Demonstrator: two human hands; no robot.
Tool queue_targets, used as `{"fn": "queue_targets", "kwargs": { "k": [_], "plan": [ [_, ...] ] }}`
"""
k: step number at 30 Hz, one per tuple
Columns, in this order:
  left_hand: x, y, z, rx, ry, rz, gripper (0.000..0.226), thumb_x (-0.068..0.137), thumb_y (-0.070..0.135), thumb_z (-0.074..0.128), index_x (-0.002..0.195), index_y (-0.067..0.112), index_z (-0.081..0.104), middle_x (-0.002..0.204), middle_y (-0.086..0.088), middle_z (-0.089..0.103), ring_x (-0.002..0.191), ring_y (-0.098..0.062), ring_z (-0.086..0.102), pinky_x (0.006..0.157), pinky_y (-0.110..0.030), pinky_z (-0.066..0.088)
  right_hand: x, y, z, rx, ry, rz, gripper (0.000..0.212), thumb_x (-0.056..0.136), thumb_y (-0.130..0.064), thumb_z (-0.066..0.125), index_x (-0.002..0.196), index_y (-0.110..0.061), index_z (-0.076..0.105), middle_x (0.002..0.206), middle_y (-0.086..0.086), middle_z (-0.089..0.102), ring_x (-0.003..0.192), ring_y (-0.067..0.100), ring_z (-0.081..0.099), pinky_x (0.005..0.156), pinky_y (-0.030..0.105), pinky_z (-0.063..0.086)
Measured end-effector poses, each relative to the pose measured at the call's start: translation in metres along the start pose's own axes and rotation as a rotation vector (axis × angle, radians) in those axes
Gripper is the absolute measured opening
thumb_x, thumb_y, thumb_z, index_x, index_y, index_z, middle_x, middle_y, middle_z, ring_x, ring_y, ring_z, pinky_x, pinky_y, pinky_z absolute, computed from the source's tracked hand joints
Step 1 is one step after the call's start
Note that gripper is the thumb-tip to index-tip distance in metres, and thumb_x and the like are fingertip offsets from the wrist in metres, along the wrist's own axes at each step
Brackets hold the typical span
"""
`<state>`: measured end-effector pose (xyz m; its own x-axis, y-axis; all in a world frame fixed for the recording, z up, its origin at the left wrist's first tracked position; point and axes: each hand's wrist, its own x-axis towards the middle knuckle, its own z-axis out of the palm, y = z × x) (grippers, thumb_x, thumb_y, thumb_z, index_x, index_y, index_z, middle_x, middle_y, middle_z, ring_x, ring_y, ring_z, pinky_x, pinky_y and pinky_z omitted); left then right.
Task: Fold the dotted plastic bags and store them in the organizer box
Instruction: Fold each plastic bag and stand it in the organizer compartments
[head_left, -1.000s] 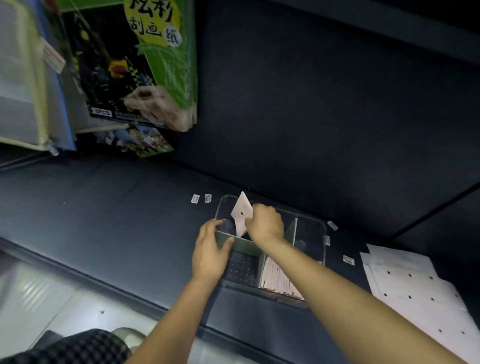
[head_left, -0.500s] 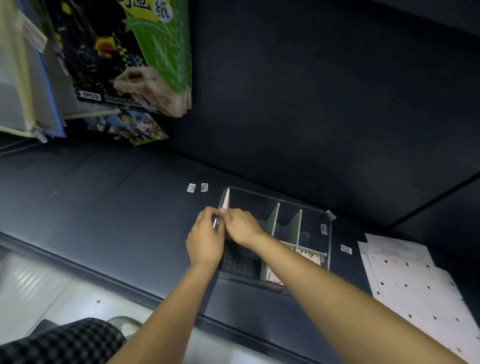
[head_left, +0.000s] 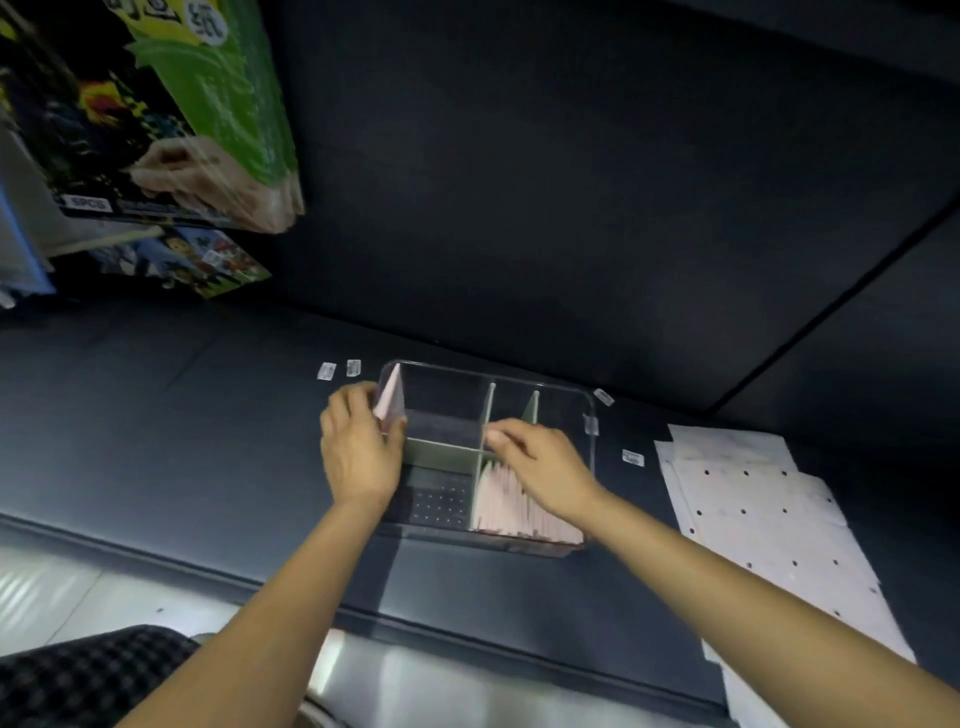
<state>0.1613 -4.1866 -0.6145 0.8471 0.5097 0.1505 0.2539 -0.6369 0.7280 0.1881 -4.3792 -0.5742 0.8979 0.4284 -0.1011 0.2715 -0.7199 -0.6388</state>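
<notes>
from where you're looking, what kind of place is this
Probably a shop or stockroom shelf for stationery and craft goods, though I can't be sure. Packaged art-paper sets hang at upper left, small price-style labels dot the dark shelf, and a clear organizer box holds folded bags.

A dark table (head_left: 156, 415) carries a clear organizer box (head_left: 589, 452) with dividers in the middle, a pile of flat dotted plastic bags (head_left: 769, 519) on the right, and small white labels (head_left: 326, 371) beside the box's far left and right corners.
</notes>
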Motion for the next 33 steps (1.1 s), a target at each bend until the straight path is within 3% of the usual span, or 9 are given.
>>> {"fn": "queue_targets", "kwargs": {
  "k": [2,5,8,12,16,20,25,30,33],
  "plan": [
    [-0.011,0.018,0.002,0.041,0.042,0.168,0.042,0.083,0.012,0.069,0.121,0.004,0.051,0.125,-0.016,0.050,0.115,-0.035,0.045,0.092,-0.045,0.041,-0.035,0.039,-0.028,-0.037,0.082,0.056,0.028,0.096,-0.029,0.051,0.118,-0.019,0.064,0.117,-0.004,0.066,0.107,0.010,0.060,0.088,0.017,0.041],
    [-0.041,0.049,0.019,0.024,-0.091,0.439,0.035,0.083,0.009,0.068,0.116,0.006,0.056,0.121,-0.012,0.055,0.112,-0.031,0.049,0.093,-0.045,0.044,-0.094,0.106,-0.065,-0.070,0.162,0.217,0.028,0.093,-0.021,0.058,0.119,-0.014,0.062,0.119,0.002,0.065,0.108,0.016,0.061,0.093,0.019,0.042],
    [-0.093,0.073,0.044,0.004,-0.382,0.620,0.024,0.087,0.013,0.062,0.111,0.010,0.058,0.117,-0.005,0.057,0.104,-0.027,0.054,0.081,-0.042,0.049,-0.160,0.168,-0.091,-0.202,0.129,0.399,0.043,0.090,-0.028,0.062,0.130,-0.016,0.053,0.132,0.002,0.055,0.114,0.018,0.055,0.097,0.029,0.043],
    [-0.166,0.075,0.085,0.095,-0.822,0.806,0.034,0.093,0.030,0.054,0.125,0.019,0.052,0.136,0.002,0.048,0.126,-0.019,0.042,0.102,-0.027,0.034,-0.239,0.225,-0.096,-0.283,-0.092,0.509,0.078,0.081,-0.045,0.068,0.146,-0.024,0.029,0.153,-0.004,0.025,0.137,0.015,0.030,0.111,0.025,0.026],
    [-0.203,0.051,0.109,0.396,-1.014,0.781,0.066,0.094,0.046,0.046,0.150,0.022,0.018,0.159,0.006,0.006,0.146,-0.014,0.003,0.117,-0.029,0.003,-0.283,0.254,-0.078,-0.395,-0.284,0.429,0.097,0.078,-0.052,0.068,0.150,-0.028,0.007,0.157,-0.010,-0.003,0.145,0.009,0.004,0.116,0.022,0.012],
    [-0.213,0.031,0.113,0.532,-1.020,0.758,0.076,0.094,0.053,0.039,0.150,0.026,-0.005,0.157,0.008,-0.015,0.144,-0.016,-0.016,0.113,-0.032,-0.015,-0.291,0.257,-0.064,-0.522,-0.228,0.372,0.085,0.088,-0.044,0.058,0.151,-0.024,0.005,0.158,-0.006,-0.006,0.146,0.012,-0.003,0.117,0.023,0.012],
    [-0.213,0.034,0.114,0.529,-1.042,0.727,0.078,0.094,0.052,0.043,0.149,0.031,-0.008,0.155,0.012,-0.019,0.142,-0.012,-0.021,0.110,-0.031,-0.019,-0.298,0.254,-0.055,-0.589,-0.159,0.281,0.056,0.096,-0.026,0.049,0.147,-0.034,0.025,0.157,-0.010,0.010,0.146,0.010,0.007,0.113,0.023,0.020],
    [-0.214,0.039,0.113,0.520,-1.051,0.703,0.079,0.093,0.051,0.045,0.150,0.031,-0.006,0.156,0.012,-0.017,0.143,-0.013,-0.020,0.111,-0.031,-0.018,-0.282,0.243,-0.051,-0.569,-0.223,0.270,0.045,0.101,-0.037,0.032,0.147,-0.036,0.025,0.159,-0.003,0.008,0.143,0.013,0.013,0.113,0.028,0.017],
    [-0.214,0.045,0.112,0.487,-1.065,0.659,0.077,0.093,0.051,0.045,0.151,0.030,0.000,0.157,0.011,-0.013,0.144,-0.014,-0.016,0.114,-0.034,-0.014,-0.275,0.234,-0.052,-0.471,-0.172,0.279,0.037,0.100,-0.034,0.039,0.137,-0.038,0.045,0.153,-0.009,0.027,0.135,0.012,0.027,0.105,0.025,0.022]
  ]
}}
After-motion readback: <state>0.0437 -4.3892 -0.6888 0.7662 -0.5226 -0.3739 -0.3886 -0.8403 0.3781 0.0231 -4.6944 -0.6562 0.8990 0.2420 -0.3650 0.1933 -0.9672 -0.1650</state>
